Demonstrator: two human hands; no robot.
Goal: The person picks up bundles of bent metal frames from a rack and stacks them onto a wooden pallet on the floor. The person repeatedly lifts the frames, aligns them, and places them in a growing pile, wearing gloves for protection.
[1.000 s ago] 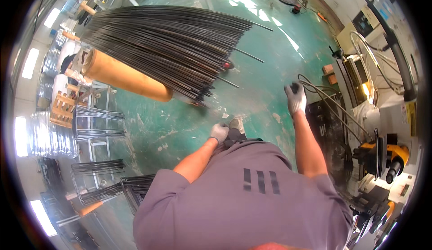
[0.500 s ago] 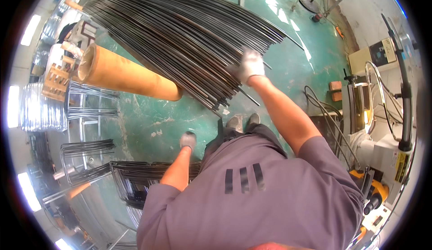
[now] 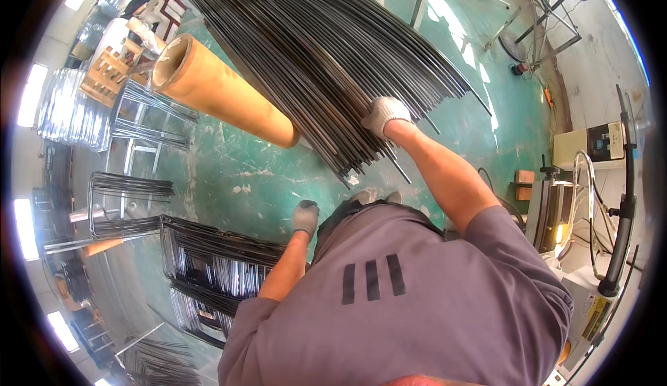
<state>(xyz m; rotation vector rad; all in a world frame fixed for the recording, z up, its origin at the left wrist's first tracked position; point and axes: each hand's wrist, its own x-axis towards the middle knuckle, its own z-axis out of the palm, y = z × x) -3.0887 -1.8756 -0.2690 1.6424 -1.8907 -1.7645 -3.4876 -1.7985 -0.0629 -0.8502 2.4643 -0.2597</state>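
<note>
A wide bundle of long dark metal rods (image 3: pixel 299 52) lies fanned out ahead of me, its uneven ends toward my body. My right hand (image 3: pixel 388 116), in a pale knit glove, reaches over these near ends. Its fingers are closed down on some of the rods; how many is hidden under the glove. One rod end sticks out past the others just below that hand. My left hand (image 3: pixel 306 217), in a grey glove, hangs beside my left hip, apart from the rods. Its fingers are mostly hidden from above.
Left of the rods leans a large orange-brown tube (image 3: pixel 229 94). Bent black metal frames (image 3: pixel 215 247) are stacked at my left, near a wooden pallet piece (image 3: pixel 108 73). A machine with hoses (image 3: pixel 556 205) stands on my right. A metal stand (image 3: pixel 549 25) is at far right.
The view has turned, shifting the rods and tube rightward in the picture. My right hand, blurred before over the rod ends, is now steady on them. My left hand stays low beside me.
</note>
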